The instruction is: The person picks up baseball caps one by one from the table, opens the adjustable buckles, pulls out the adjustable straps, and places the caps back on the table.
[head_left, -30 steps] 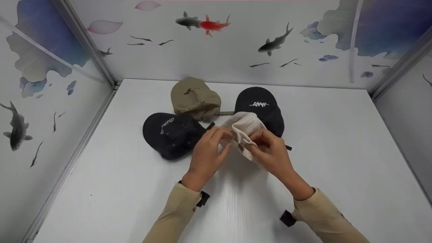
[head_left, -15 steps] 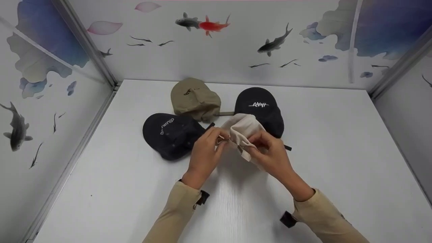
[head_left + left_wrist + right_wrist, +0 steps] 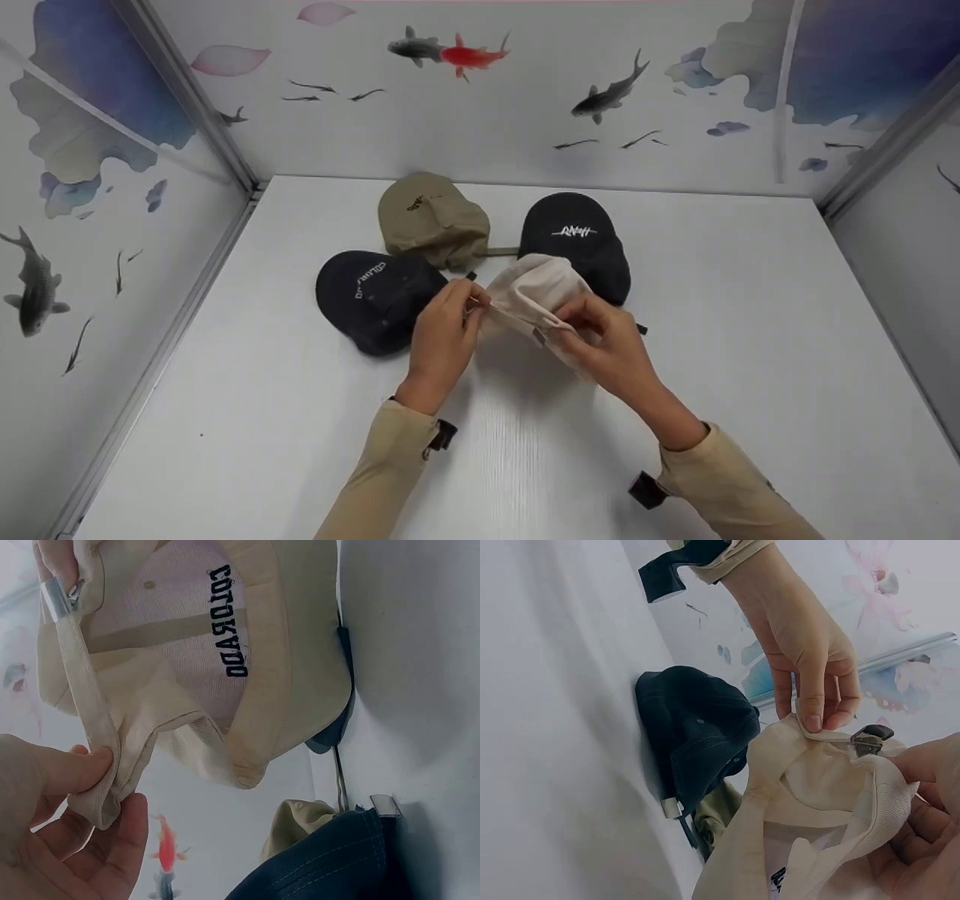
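Both hands hold a cream baseball cap (image 3: 541,279) above the white table, its back opening turned toward me. Between thumb and fingers, my left hand (image 3: 444,330) pinches the cap's back strap (image 3: 88,690) together with the fabric edge. My right hand (image 3: 609,341) grips the other side of the opening, next to the metal buckle (image 3: 56,600). From the left wrist the strap runs straight from buckle to left fingertips. Dark reversed lettering (image 3: 226,622) shows inside the crown. The cap's brim is hidden in the head view.
A navy cap (image 3: 375,300) lies close beside the left hand. Behind are an olive cap (image 3: 431,217) and a black cap (image 3: 574,217) with white lettering. All rest on the white table (image 3: 247,375), enclosed by panels (image 3: 480,127) printed with fish.
My left hand has closed its thumb and fingers on the strap and fabric edge and drawn them leftward. The back edge now looks stretched straighter. The right hand has barely moved.
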A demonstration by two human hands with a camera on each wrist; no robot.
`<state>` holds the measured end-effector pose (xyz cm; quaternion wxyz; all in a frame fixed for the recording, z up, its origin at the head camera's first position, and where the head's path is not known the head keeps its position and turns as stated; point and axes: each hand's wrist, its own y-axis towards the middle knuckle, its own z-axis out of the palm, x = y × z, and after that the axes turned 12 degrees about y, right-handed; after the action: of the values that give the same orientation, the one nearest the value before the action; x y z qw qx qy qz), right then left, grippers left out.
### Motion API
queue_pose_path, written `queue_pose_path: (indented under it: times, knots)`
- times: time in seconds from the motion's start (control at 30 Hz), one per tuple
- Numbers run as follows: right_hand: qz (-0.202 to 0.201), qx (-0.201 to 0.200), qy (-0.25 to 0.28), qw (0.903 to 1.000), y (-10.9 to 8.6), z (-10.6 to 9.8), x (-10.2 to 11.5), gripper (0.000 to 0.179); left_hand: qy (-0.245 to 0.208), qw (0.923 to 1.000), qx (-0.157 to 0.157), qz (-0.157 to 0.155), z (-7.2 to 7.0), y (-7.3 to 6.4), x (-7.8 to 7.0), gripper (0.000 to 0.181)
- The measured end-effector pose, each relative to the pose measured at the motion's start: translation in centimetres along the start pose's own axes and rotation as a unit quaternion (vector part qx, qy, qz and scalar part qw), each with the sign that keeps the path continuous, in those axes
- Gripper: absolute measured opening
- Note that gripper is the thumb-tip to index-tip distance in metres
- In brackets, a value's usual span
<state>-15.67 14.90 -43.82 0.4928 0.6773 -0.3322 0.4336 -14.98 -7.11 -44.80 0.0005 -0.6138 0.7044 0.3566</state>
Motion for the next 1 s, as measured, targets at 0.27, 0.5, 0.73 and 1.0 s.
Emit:
queue_pose_path:
  times: [0.27, 0.5, 0.73, 1.0]
  knots:
    - [0.003, 0.036, 0.014, 0.9992, -0.1, -0.3, 0.0, 0.012, 0.005, 0.9998, -0.015, 0.011, 0.1, 0.2, 0.0, 0.007]
    - [0.01, 0.081, 0.017, 0.9965, -0.1, -0.7, 0.1, 0.01, 0.019, 0.9994, -0.013, 0.026, 0.0, 0.3, 0.1, 0.009]
    - [0.018, 0.066, 0.024, 0.9974, -0.1, -0.8, 0.2, 0.013, -0.021, 0.9991, 0.009, 0.035, -0.6, 0.2, 0.2, 0.012]
    - [0.004, 0.067, 0.016, 0.9976, -0.1, -0.5, 0.1, 0.012, -0.103, 0.9902, 0.084, 0.041, -0.6, 0.0, -1.1, 0.023]
